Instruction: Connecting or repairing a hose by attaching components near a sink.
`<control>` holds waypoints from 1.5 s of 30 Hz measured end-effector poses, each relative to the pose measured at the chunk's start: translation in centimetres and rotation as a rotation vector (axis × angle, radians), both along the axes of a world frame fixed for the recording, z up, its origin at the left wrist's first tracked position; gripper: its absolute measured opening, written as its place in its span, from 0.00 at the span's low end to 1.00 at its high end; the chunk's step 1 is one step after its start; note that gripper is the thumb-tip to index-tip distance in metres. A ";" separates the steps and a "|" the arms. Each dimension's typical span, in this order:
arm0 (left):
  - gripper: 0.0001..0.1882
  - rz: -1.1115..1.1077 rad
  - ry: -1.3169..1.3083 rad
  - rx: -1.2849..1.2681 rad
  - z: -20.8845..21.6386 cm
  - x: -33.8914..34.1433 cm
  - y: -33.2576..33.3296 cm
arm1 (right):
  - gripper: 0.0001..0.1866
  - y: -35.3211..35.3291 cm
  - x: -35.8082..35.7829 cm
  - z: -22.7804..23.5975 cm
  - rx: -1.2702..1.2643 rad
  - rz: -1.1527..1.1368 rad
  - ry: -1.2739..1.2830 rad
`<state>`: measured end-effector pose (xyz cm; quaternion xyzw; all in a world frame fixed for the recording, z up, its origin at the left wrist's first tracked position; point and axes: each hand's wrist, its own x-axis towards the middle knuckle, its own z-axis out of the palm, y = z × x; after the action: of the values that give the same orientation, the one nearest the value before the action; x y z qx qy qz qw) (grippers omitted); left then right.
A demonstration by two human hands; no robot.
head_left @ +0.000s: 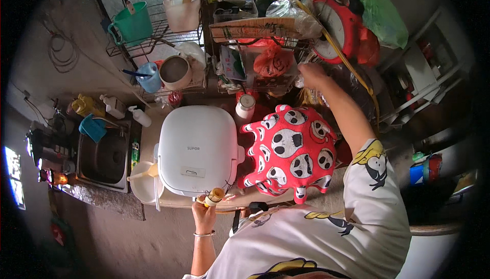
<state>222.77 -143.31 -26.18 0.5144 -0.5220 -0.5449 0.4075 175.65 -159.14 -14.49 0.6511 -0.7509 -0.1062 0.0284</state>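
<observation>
My left hand, a bracelet at its wrist, is closed around a small yellowish cylinder with a round end; its exact kind is unclear. It is just in front of a white rice cooker with its lid down. My right arm stretches forward over a red cloth with black-and-white faces, draped in a bulging shape. At the shelf, my right hand touches or nearly touches clear plastic packaging beside a red plastic bag. Its fingertips are partly hidden. Between cooker and cloth stands a white flask.
A metal sink lies at the left, with a white bowl near the cooker. Wire shelves hold a green mug, a blue cup and a pot. A yellow strip slants past the right arm.
</observation>
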 end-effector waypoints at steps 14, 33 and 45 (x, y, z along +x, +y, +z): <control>0.06 0.105 -0.010 0.046 0.1 0.1 0.8 | 0.09 1.6 -0.5 -1.0 -0.627 0.213 -0.351; 0.04 0.152 -0.068 0.011 0.0 -1.6 3.8 | 0.10 1.6 0.9 -1.0 -0.360 0.252 -0.105; 0.01 0.245 -0.025 -0.057 -0.3 -1.1 6.8 | 0.12 -1.1 2.7 -2.2 0.364 0.116 0.445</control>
<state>221.66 -136.56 -26.49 0.5693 -0.4753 -0.4697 0.4789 178.39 -160.27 -16.70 0.6481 -0.6562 -0.3778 0.0811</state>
